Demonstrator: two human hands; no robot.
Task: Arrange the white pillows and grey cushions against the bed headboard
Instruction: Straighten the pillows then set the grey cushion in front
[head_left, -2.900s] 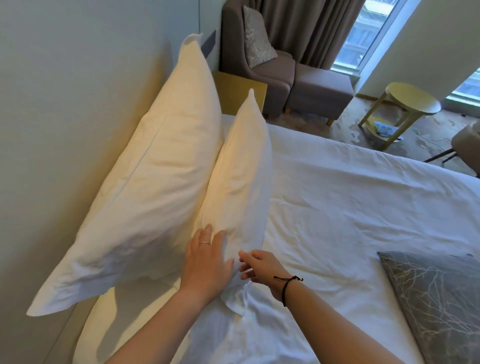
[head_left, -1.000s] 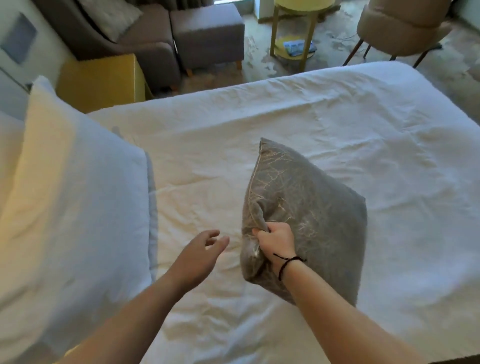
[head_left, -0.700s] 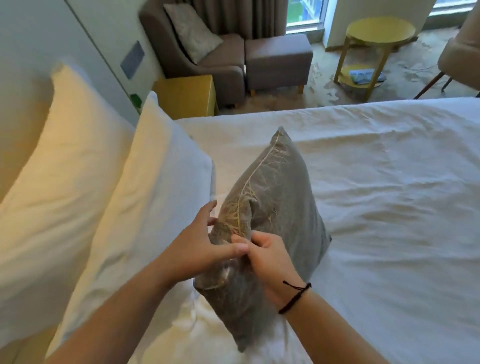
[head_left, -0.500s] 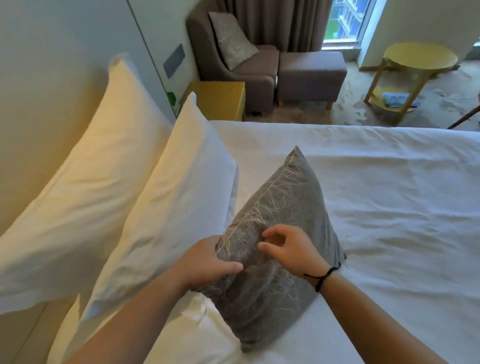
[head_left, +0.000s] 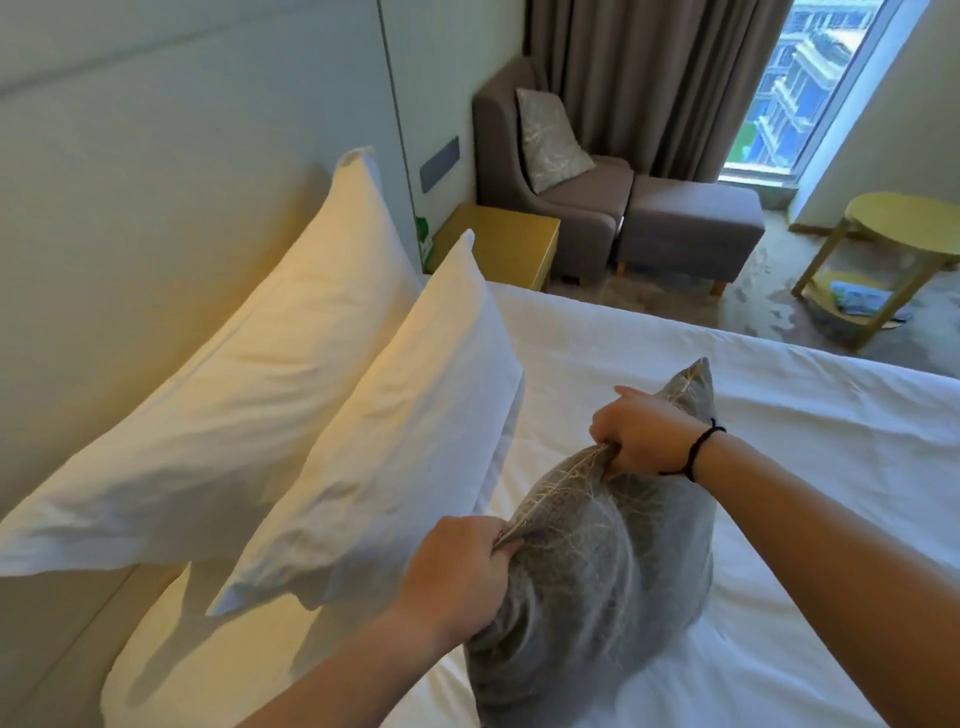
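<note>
Already two white pillows (head_left: 291, 395) lean on the headboard (head_left: 156, 197) as the left hand (head_left: 457, 577) and right hand (head_left: 644, 431), fingers (head_left: 506, 552) pinched tight on its upper seam, stand a grey cushion (head_left: 597, 587), seemingly soft and light, on the bed (head_left: 779, 415) just beside them.

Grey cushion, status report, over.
Left hand and right hand both grip patterned grey cushion top edge. Upright beside front white pillow. Nothing in the way.
</note>
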